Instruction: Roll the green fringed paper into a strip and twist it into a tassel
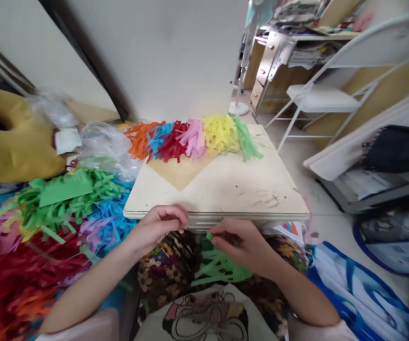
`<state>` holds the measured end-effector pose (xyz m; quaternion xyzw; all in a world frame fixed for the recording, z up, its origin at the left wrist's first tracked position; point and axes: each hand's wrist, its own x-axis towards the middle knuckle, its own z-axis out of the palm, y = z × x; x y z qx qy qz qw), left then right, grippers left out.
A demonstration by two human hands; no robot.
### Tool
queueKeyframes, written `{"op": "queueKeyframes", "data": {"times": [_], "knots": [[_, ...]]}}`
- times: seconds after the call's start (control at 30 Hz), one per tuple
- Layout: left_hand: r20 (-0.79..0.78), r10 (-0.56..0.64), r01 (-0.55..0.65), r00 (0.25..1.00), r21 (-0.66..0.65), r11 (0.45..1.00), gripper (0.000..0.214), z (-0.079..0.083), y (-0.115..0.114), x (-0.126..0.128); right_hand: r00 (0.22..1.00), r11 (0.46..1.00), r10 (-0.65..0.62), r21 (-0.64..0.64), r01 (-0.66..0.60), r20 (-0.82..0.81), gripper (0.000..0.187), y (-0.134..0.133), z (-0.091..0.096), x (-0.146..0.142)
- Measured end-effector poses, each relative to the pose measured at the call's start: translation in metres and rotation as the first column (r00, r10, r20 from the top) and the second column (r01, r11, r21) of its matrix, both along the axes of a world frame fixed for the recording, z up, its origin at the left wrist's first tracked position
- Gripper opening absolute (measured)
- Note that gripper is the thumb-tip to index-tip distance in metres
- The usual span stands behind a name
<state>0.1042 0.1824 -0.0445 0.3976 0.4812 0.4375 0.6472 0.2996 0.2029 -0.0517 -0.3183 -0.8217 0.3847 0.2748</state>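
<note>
While your right hand (241,244) is pinching the green fringed paper strip (218,267) in your lap, your left hand (161,225) is curling shut, empty, against the wooden board (225,189). Pulling hard could be tearing those thin fringes, I'd judge.

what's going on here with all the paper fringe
A person sits at a pale board. The right hand pinches a green fringed paper strip in their lap; the left hand rests curled at the board's near edge. A row of coloured fringes lies along the far side, and loose fringe piles sit on the left.
</note>
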Motion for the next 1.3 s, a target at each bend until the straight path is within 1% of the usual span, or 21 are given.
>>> {"op": "queueKeyframes", "data": {"times": [0.07,0.17,0.23,0.37,0.43,0.57,0.7,0.9,1.03,1.17,1.3], "knots": [[0.028,-0.049,0.050,0.998,-0.040,0.998,0.006,0.000,-0.002,0.016,0.997,0.997,-0.069,0.040,0.070,-0.021,0.008,-0.001,0.008,0.003],[0.020,-0.058,0.059,0.998,-0.045,0.997,0.011,-0.002,-0.004,0.032,0.990,0.983,-0.137,0.121,0.140,-0.029,0.004,-0.005,0.013,0.011],[0.001,-0.025,0.025,1.000,0.001,1.000,0.013,-0.002,-0.005,0.040,0.986,0.974,-0.165,0.153,0.167,-0.024,0.004,-0.008,0.014,0.016],[-0.003,0.075,-0.074,0.997,0.115,0.991,0.015,-0.001,-0.008,0.053,0.976,0.960,-0.218,0.176,0.217,-0.011,0.007,-0.014,0.014,0.021],[-0.015,0.080,-0.077,0.997,0.146,0.986,0.020,0.000,-0.010,0.057,0.971,0.948,-0.237,0.215,0.234,-0.010,0.008,-0.016,0.014,0.022],[-0.003,0.060,-0.059,0.998,0.151,0.987,0.027,-0.001,-0.011,0.062,0.970,0.929,-0.242,0.282,0.240,-0.028,0.012,-0.018,0.013,0.021],[0.029,0.037,-0.042,0.999,0.166,0.985,0.030,-0.004,-0.010,0.064,0.971,0.925,-0.234,0.298,0.236,-0.045,0.015,-0.019,0.012,0.020],[0.001,-0.028,0.027,1.000,0.199,0.980,0.030,-0.007,-0.010,0.066,0.968,0.916,-0.249,0.319,0.244,-0.027,0.016,-0.020,0.011,0.020],[-0.010,-0.035,0.036,0.999,0.178,0.983,0.030,-0.005,-0.009,0.066,0.965,0.913,-0.260,0.320,0.254,-0.025,0.015,-0.020,0.012,0.020],[0.010,-0.041,0.039,0.999,0.123,0.992,0.032,-0.002,-0.007,0.066,0.963,0.910,-0.267,0.320,0.263,-0.031,0.014,-0.018,0.011,0.020],[-0.008,-0.030,0.031,1.000,0.099,0.995,0.032,-0.002,-0.004,0.068,0.956,0.906,-0.293,0.311,0.287,-0.027,0.012,-0.016,0.011,0.020]]}}
